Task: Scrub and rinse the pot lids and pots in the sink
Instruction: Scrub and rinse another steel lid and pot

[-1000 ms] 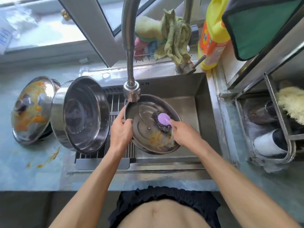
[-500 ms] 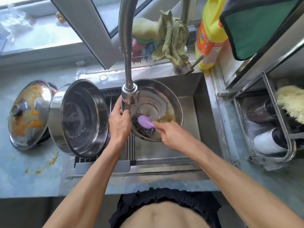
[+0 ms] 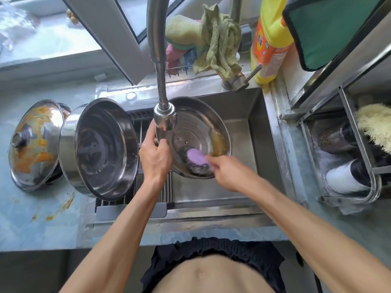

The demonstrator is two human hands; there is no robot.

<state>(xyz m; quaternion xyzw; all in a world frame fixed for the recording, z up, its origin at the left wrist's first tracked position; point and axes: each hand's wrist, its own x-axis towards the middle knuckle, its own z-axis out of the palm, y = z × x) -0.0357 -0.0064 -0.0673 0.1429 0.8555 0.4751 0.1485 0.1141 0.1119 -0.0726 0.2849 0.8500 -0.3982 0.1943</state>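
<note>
With the pot lid gripped by the left hand, the scourer pinched by the right hand should be worked firmly toward the greasy rim nearest the sink's right wall.

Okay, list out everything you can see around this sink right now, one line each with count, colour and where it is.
pot lid: 1, steel, orange residue inside, held tilted over the sink
scrubber: 1, dark wire with purple handle, on the lid's inner face
faucet: 1, steel, head over the lid
sink: 1, steel, centre
pot: 1, steel, tipped on its side on the sink rack
dirty lid: 1, steel with orange smears, counter far left
detergent bottle: 1, yellow and orange, behind the sink
cloth: 1, green, draped behind the faucet
left hand: grips the lid's rim
right hand: holds the scrubber
</note>
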